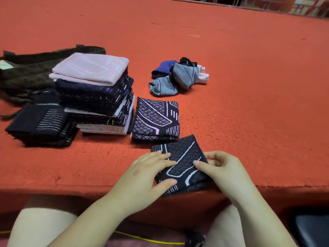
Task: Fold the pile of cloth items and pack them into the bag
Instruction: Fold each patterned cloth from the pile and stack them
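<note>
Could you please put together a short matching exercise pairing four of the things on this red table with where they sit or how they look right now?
Things:
1. pink folded cloth
2. unfolded cloth pile
3. dark bag
4. patterned cloth under the hands

Places or states:
A. at the near table edge, left hand flat on it, right hand pinching its side
B. crumpled, beyond the folded cloths
C. on top of the tallest stack
D. far left, behind the stacks

Pairs: 1-C, 2-B, 3-D, 4-A
</note>
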The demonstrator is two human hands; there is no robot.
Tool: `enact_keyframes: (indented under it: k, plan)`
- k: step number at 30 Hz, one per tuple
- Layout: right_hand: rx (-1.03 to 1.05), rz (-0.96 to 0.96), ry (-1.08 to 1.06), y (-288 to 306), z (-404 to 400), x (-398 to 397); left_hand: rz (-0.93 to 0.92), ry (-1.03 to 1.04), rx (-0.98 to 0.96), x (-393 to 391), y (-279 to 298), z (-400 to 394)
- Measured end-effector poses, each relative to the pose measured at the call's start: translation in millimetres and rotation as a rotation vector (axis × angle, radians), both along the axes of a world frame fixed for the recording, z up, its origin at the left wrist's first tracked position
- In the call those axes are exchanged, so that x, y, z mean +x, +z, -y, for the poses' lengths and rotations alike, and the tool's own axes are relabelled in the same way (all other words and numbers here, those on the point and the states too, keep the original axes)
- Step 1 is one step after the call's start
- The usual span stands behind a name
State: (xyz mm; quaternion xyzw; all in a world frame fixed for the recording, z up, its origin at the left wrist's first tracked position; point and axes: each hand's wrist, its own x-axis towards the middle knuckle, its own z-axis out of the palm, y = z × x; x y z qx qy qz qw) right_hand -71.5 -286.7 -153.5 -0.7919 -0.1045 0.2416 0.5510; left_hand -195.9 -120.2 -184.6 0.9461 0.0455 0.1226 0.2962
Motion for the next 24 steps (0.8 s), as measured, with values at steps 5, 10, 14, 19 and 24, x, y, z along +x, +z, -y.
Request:
enact_keyframes:
  k: [5, 10, 14, 19, 24]
  plan:
    - [0.048, 0.354, 0.049, 21.7, 8.3, -0.3, 0.247, -0.008, 0.033, 10.1, 38.4, -3.7]
    - [-0.064, 0.591, 0.278, 65.7, 16.4, 3.7, 0.204, -0.124, 0.155, 35.6, 87.4, -9.0]
    - [-0.016, 0.636, 0.405, 88.0, 12.4, 1.9, 0.022, -0.262, 0.286, 57.3, 110.9, -2.3]
    - [0.181, 0.445, 0.241, 91.2, 8.9, 11.7, -0.109, -0.243, -0.003, 62.4, 111.4, -3.4]
    - [0.001, -0.021, 0.220, 58.7, 5.8, 22.9, 0.052, -0.028, -0.597, 54.9, 100.3, -14.7]
